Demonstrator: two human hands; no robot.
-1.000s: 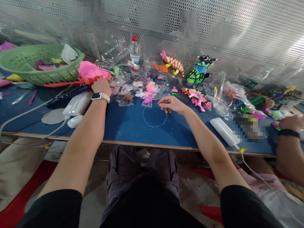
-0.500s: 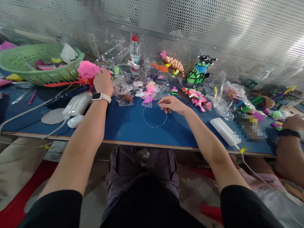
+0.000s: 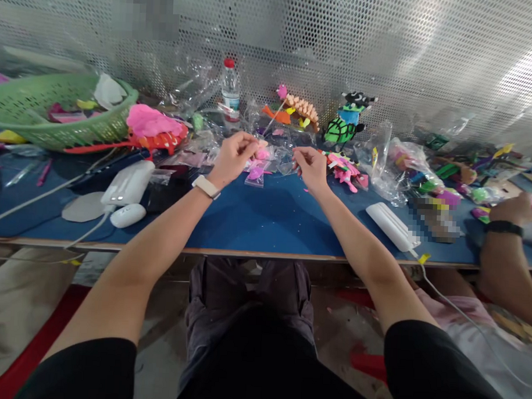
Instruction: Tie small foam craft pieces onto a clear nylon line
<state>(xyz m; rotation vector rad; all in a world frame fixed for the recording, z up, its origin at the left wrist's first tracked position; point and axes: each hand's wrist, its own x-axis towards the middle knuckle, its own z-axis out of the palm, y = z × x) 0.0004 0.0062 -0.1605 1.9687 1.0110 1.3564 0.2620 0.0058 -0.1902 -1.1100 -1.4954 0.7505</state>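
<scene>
Left hand [image 3: 235,157], now away from the pink-topped red model [image 3: 156,131], faces right hand [image 3: 309,166], suggesting two-handed work; fingers curled, contents indeterminable.

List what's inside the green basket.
In the basket: a yellow piece, a pink piece and a dark red piece, with a white scrap at the right rim. Its near side hides whatever lies lower.

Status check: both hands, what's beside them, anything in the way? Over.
Left hand by the pink packet, hold unclear. Right hand nearest the pink figure, hold unclear. Clear bags clutter the space between and beyond.
</scene>
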